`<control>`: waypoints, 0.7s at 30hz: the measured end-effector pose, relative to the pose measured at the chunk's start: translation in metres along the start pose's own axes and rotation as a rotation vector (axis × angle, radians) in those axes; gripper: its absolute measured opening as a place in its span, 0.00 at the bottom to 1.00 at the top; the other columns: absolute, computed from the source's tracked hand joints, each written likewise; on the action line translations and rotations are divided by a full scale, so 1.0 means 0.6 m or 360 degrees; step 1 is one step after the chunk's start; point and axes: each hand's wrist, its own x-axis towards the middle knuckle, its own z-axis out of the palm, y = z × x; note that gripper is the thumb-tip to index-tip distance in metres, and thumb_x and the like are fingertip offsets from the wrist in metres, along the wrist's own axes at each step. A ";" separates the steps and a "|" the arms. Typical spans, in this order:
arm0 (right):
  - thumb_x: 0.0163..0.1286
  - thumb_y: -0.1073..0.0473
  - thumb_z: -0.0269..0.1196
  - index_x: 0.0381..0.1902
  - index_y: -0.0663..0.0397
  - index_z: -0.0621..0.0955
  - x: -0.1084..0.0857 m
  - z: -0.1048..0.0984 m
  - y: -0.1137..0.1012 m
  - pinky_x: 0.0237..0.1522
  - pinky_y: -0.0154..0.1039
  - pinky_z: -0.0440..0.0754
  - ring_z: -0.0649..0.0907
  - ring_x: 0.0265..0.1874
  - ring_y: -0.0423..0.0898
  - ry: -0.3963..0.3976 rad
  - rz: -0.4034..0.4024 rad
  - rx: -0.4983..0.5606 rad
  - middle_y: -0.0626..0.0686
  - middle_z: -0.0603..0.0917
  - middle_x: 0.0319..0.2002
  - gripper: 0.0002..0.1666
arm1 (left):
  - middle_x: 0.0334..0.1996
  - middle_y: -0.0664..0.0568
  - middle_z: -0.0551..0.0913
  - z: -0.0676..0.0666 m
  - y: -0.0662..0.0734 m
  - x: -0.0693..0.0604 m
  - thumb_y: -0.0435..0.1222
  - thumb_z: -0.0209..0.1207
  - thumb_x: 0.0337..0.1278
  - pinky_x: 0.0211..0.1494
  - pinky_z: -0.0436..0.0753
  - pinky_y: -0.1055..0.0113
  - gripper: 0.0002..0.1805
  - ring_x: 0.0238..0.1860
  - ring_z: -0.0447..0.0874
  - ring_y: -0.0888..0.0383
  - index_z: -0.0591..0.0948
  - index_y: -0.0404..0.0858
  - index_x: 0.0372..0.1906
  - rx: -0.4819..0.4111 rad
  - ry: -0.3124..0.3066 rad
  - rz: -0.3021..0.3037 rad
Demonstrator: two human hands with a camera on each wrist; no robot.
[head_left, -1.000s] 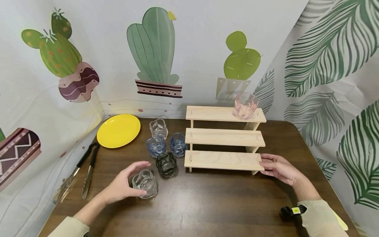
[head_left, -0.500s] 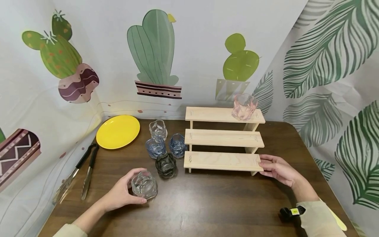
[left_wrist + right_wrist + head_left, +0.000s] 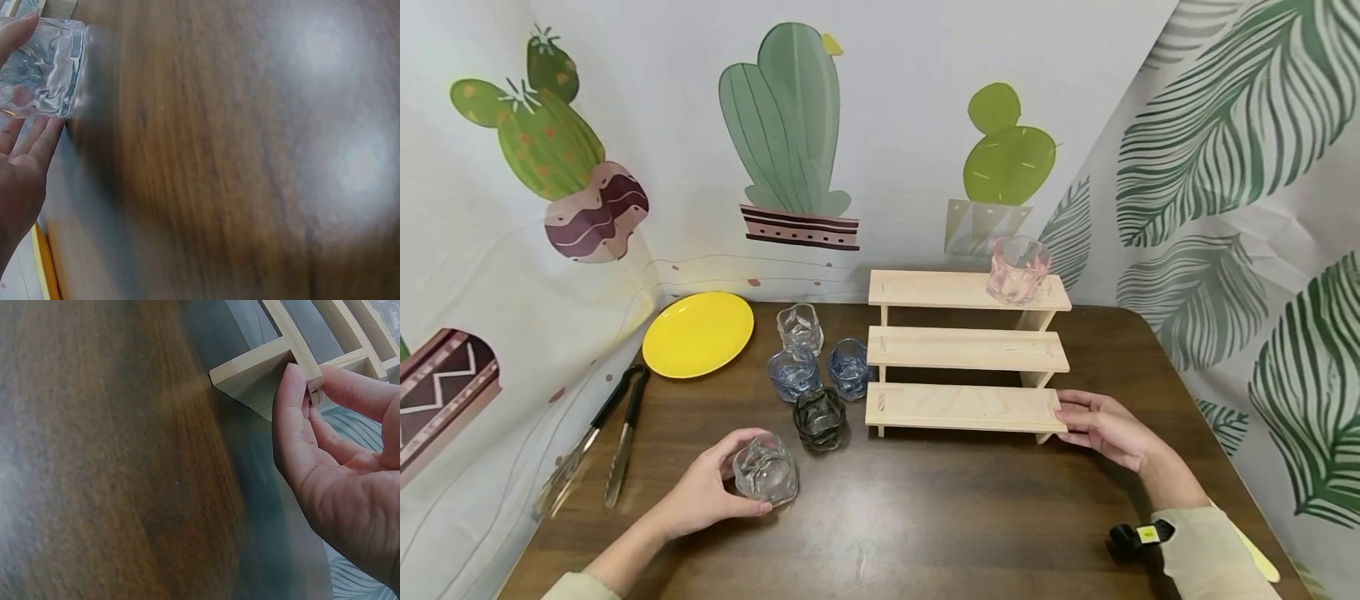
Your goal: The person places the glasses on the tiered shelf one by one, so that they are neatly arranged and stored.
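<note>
A clear faceted glass is gripped at the left of the table by my left hand, thumb in front and fingers round its far side. The left wrist view has the same glass between thumb and fingers. My right hand pinches the right end of the lowest step of a three-tier wooden rack. In the right wrist view that hand has thumb and fingers on either side of the board's end. A pink glass stands on the top step, towards the right.
Left of the rack stand a dark glass, two blue glasses and another clear glass. Beyond them lies a yellow plate, with black-handled tongs in front of it. A patterned cloth hangs behind the table.
My left hand has closed round the clear glass, its thumb shifting slightly down along the near side. My right hand has kept its hold on the rack.
</note>
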 end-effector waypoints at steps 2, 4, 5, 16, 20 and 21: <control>0.79 0.69 0.55 0.74 0.80 0.52 0.001 0.000 0.000 0.50 0.40 0.87 0.87 0.48 0.45 -0.0005 -0.0005 0.0007 0.53 0.83 0.50 0.36 | 0.61 0.47 0.80 0.002 0.003 0.000 0.37 0.85 0.39 0.57 0.84 0.64 0.48 0.55 0.84 0.45 0.72 0.42 0.70 0.0002 0.0008 0.0000; 0.79 0.69 0.56 0.74 0.80 0.52 0.001 0.000 0.000 0.49 0.40 0.87 0.87 0.47 0.45 -0.0007 -0.0007 0.0006 0.53 0.83 0.50 0.36 | 0.62 0.47 0.79 0.004 0.005 0.002 0.37 0.85 0.39 0.58 0.83 0.65 0.49 0.55 0.84 0.45 0.73 0.40 0.70 -0.0001 0.0008 0.0011; 0.79 0.69 0.56 0.74 0.80 0.52 0.001 0.000 0.000 0.49 0.40 0.87 0.87 0.47 0.45 -0.0008 -0.0006 0.0006 0.53 0.83 0.50 0.36 | 0.62 0.47 0.79 0.005 0.007 0.003 0.36 0.85 0.39 0.58 0.83 0.65 0.49 0.55 0.84 0.46 0.72 0.39 0.71 -0.0005 0.0008 0.0014; 0.78 0.69 0.57 0.74 0.77 0.56 0.002 -0.003 0.004 0.49 0.40 0.87 0.87 0.47 0.45 0.0017 0.0005 -0.0005 0.53 0.83 0.50 0.34 | 0.61 0.51 0.82 0.017 0.053 0.016 0.37 0.86 0.36 0.59 0.83 0.64 0.51 0.57 0.84 0.48 0.73 0.43 0.71 -0.0006 0.0034 0.0061; 0.78 0.69 0.56 0.74 0.78 0.54 0.002 -0.002 0.003 0.49 0.40 0.87 0.86 0.46 0.45 0.0010 0.0006 0.0003 0.53 0.83 0.50 0.35 | 0.60 0.53 0.83 0.025 0.080 0.026 0.38 0.86 0.36 0.57 0.84 0.63 0.50 0.56 0.84 0.51 0.75 0.45 0.70 0.0050 0.0064 0.0099; 0.78 0.69 0.56 0.74 0.78 0.54 0.002 -0.002 0.002 0.48 0.40 0.87 0.86 0.46 0.45 0.0006 0.0005 0.0007 0.53 0.83 0.50 0.35 | 0.59 0.53 0.84 0.027 0.087 0.029 0.39 0.86 0.36 0.57 0.84 0.62 0.49 0.56 0.84 0.51 0.75 0.45 0.70 0.0058 0.0071 0.0106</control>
